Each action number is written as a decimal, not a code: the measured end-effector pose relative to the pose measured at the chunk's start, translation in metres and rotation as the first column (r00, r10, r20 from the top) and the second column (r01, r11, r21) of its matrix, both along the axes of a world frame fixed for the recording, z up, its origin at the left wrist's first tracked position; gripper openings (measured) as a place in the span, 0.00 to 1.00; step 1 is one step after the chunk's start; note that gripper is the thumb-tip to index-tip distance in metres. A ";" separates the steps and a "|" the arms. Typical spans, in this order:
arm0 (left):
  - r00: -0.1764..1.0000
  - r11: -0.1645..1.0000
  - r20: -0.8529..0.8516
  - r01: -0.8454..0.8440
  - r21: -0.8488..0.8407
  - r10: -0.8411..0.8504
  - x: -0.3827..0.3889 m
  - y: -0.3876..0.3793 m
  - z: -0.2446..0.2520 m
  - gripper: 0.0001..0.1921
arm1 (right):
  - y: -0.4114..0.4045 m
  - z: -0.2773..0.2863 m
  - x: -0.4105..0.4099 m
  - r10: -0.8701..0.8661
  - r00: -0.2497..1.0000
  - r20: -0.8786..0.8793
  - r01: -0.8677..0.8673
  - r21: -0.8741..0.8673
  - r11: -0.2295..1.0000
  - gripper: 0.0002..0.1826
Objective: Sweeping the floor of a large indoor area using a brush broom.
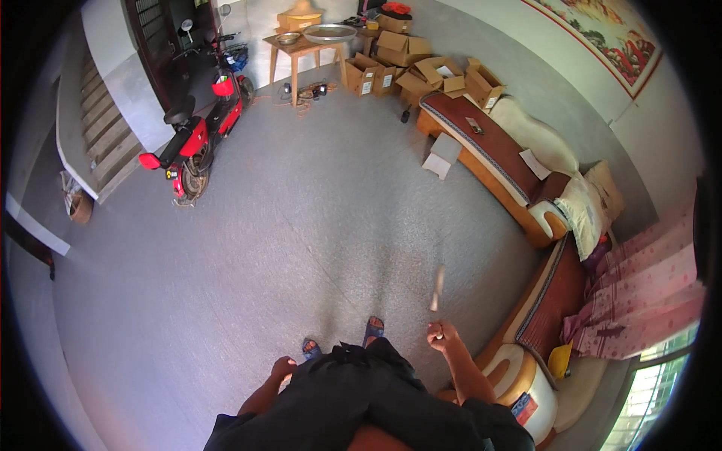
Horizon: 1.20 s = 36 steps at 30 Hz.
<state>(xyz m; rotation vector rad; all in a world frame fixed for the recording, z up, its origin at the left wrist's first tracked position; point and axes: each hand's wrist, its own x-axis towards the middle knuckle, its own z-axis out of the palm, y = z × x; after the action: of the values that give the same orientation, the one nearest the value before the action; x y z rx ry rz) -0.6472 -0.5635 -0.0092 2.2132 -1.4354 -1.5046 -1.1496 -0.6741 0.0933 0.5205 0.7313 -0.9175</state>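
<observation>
My right hand (444, 335) is closed around a small white thing (439, 336), most of it hidden by the fingers. Just beyond that fist is a pale, elongated object (437, 288), blurred and apart from the hand; whether it is in the air or on the floor is unclear. At my left side, my left hand (284, 367) hangs with its fingers curled. Something pale (286, 383) shows below it, too small to make out. Between the hands are my black clothes and my feet in blue sandals (374, 330) on the grey floor (293, 225).
To the right stand a long wooden sofa (507, 169) and a second seat (550, 299). A grey stool (441, 155) is by the sofa. Cardboard boxes (403, 48) and a wooden table (296, 48) line the back. A red electric scooter (194, 135) stands left, near stairs (104, 118).
</observation>
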 end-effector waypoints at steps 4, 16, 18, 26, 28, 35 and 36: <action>0.999 0.999 0.022 -0.025 -0.031 0.026 -0.050 -0.015 -0.012 0.14 | -0.043 -0.011 -0.034 0.071 0.940 -0.333 -0.012 0.176 0.984 0.14; 0.948 0.960 0.148 -0.280 -0.027 0.281 -0.136 -0.038 0.024 0.13 | -0.100 -0.041 0.127 0.399 0.788 0.469 -0.462 0.022 0.887 0.02; 0.937 0.948 0.148 -0.314 -0.040 0.317 -0.144 -0.046 0.026 0.13 | -0.120 -0.039 0.119 0.364 0.741 0.565 -0.478 0.062 0.876 0.08; 0.968 0.964 0.035 -0.243 -0.106 0.248 -0.160 -0.083 0.022 0.15 | -0.175 0.003 0.050 0.299 0.746 0.595 -0.353 -0.027 0.935 0.12; 0.978 0.978 0.033 -0.202 -0.060 0.204 -0.163 -0.096 0.024 0.15 | -0.184 0.017 0.026 0.250 0.778 0.577 -0.305 -0.001 0.952 0.11; 0.997 0.997 0.036 -0.073 -0.026 0.074 -0.157 -0.153 0.004 0.14 | -0.216 0.027 -0.051 0.186 0.971 0.150 -0.190 0.009 0.982 0.06; 0.997 0.997 0.028 -0.072 -0.034 0.073 -0.155 -0.163 0.001 0.14 | -0.222 0.025 -0.057 0.187 0.972 0.141 -0.189 0.003 0.982 0.06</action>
<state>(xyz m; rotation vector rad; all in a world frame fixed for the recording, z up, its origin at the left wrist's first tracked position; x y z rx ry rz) -0.8020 -0.7264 -0.0084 2.2518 -1.3622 -1.4215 -1.2066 -0.8962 0.1180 0.5151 0.6486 -0.6920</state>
